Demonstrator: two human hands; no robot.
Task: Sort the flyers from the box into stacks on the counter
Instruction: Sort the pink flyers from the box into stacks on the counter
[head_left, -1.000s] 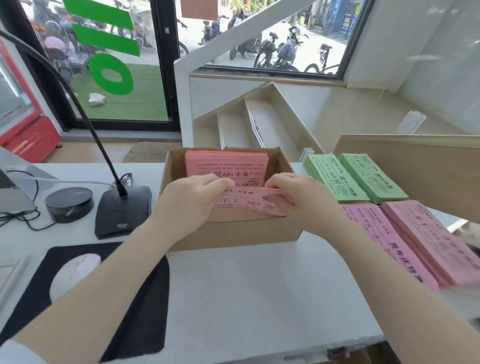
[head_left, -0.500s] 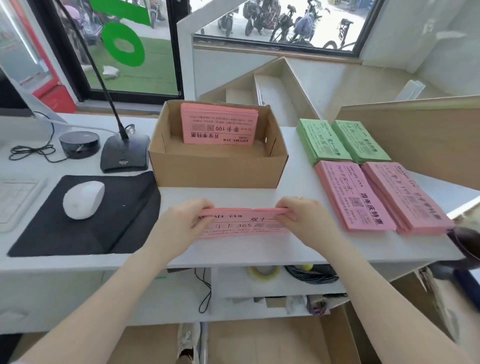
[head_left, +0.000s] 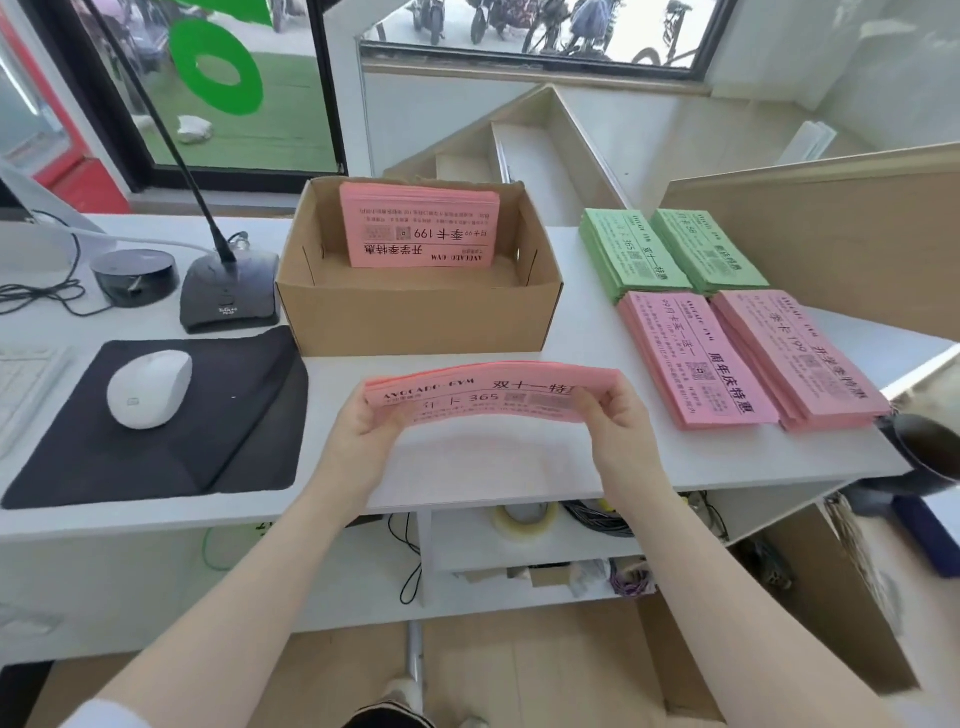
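Observation:
Both hands hold one bundle of pink flyers (head_left: 483, 392) just above the white counter (head_left: 467, 467), in front of the cardboard box (head_left: 415, 317). My left hand (head_left: 363, 426) grips its left end and my right hand (head_left: 618, 421) pinches its right end; the bundle arches upward in the middle. More pink flyers (head_left: 421, 226) lean against the back wall inside the box. To the right lie two green stacks (head_left: 628, 254) (head_left: 709, 249) and, nearer me, two pink stacks (head_left: 696, 358) (head_left: 800, 353).
A white mouse (head_left: 148, 387) sits on a black pad (head_left: 156, 421) at the left. Behind it stand a gooseneck microphone base (head_left: 228, 296) and a round black device (head_left: 137, 275). A wooden panel (head_left: 831, 228) rises behind the stacks. A dark object (head_left: 930, 452) juts in at the counter's right edge.
The hands lifted the pink bundle out of the box and brought it down in front of the box. Since half a second ago the bundle has bowed upward between them.

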